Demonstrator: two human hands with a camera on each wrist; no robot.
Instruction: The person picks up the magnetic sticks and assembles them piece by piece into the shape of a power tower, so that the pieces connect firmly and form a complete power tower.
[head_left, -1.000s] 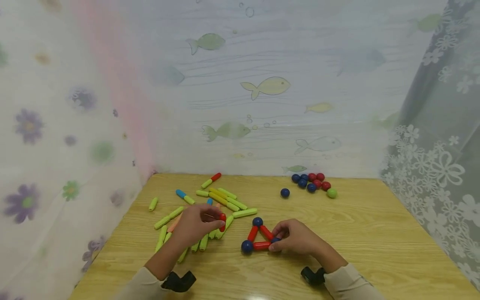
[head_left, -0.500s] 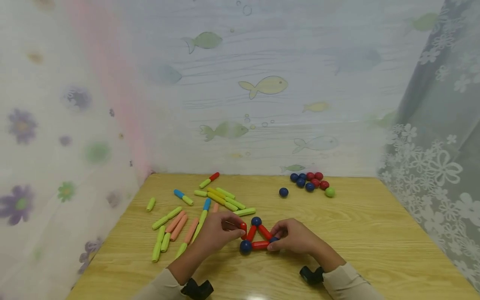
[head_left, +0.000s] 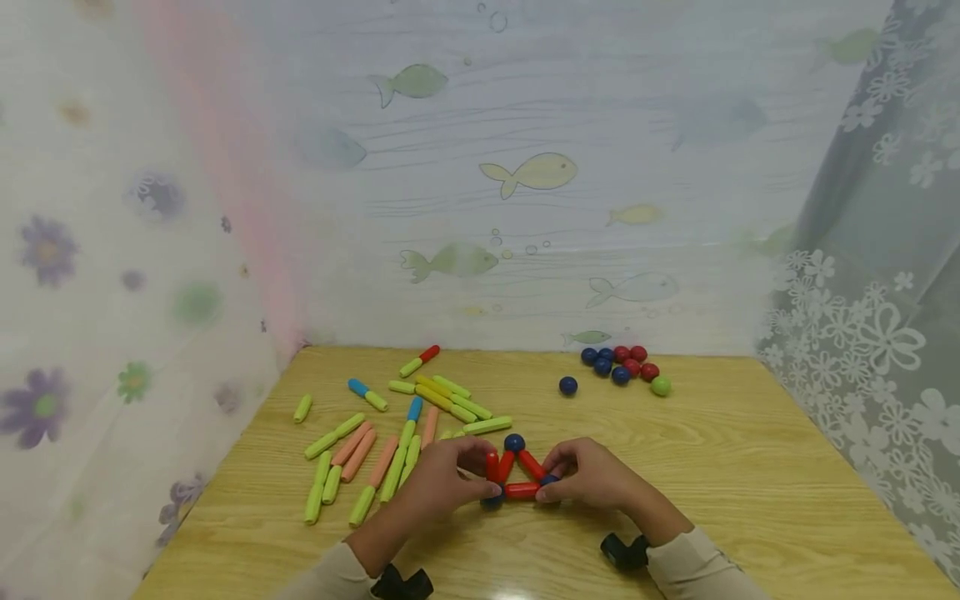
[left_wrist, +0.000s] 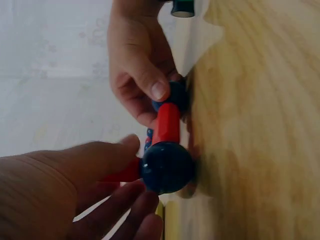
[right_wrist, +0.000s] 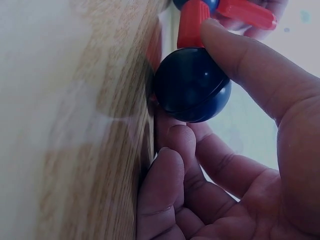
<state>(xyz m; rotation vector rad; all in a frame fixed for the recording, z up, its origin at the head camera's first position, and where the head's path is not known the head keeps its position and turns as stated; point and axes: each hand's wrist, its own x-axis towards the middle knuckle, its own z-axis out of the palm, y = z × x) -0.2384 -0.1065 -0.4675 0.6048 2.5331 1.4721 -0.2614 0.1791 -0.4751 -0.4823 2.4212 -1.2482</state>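
Observation:
On the wooden table lies a triangle of red rods [head_left: 522, 491] joined by dark blue balls, its far corner ball [head_left: 513, 442] uncovered. My left hand [head_left: 442, 477] pinches another red rod [head_left: 492, 465], which stands upright on the near-left blue ball [left_wrist: 167, 167]. In the left wrist view that rod's end meets the ball, and much of it is hidden by the thumb and fingers. My right hand [head_left: 596, 477] holds the right corner's blue ball [right_wrist: 190, 85], its thumb along the adjoining red rod [right_wrist: 194, 25] and its other fingers curled beneath.
Left of the triangle several yellow-green rods [head_left: 322, 487] and orange rods [head_left: 358, 457] lie scattered, some tipped with blue or red. At the back right sit several blue balls [head_left: 602, 367], red balls [head_left: 649, 372] and one green ball [head_left: 661, 386]. A fish-patterned curtain [head_left: 540, 250] hangs behind the table.
My left hand has carried the red rod rightward from over the scattered rods and brought it down onto the triangle's near-left ball. The right hand has kept its grip at the right corner.

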